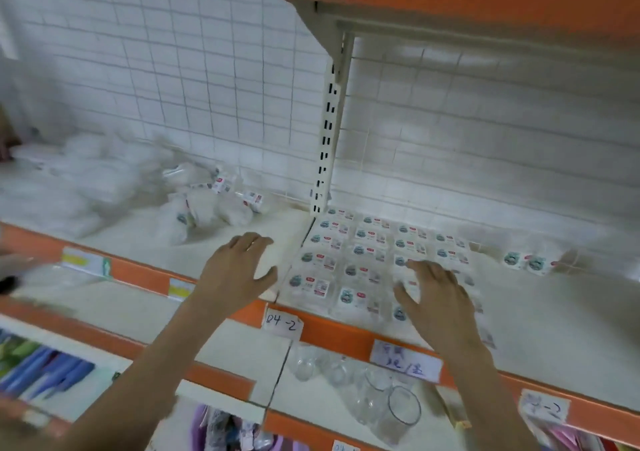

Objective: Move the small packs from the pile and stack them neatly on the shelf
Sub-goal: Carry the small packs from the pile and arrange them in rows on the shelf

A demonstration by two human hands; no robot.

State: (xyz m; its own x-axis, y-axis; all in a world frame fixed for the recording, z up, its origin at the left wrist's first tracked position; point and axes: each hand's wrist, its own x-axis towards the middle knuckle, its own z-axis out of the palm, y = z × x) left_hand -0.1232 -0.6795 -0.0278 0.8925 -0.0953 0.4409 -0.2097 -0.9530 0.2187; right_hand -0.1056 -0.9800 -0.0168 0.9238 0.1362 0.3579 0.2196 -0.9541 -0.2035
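Overhead, both arms reach forward. Left hand (239,265), fingers loosely spread, empty, hovers over the white shelf (554,312). Right hand (434,295), fingers splayed, gripping nothing, lies over the neat rows of small clear labelled packs (363,253); the jumbled pile (214,201) sits back-left.

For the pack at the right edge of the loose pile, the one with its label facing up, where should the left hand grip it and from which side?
Judging by its pose, grip the labelled pack across its labelled end, coming from the front right. That end sticks out clear of the pile toward the upright post, with bare shelf before it. The left hand hovers open just in front.
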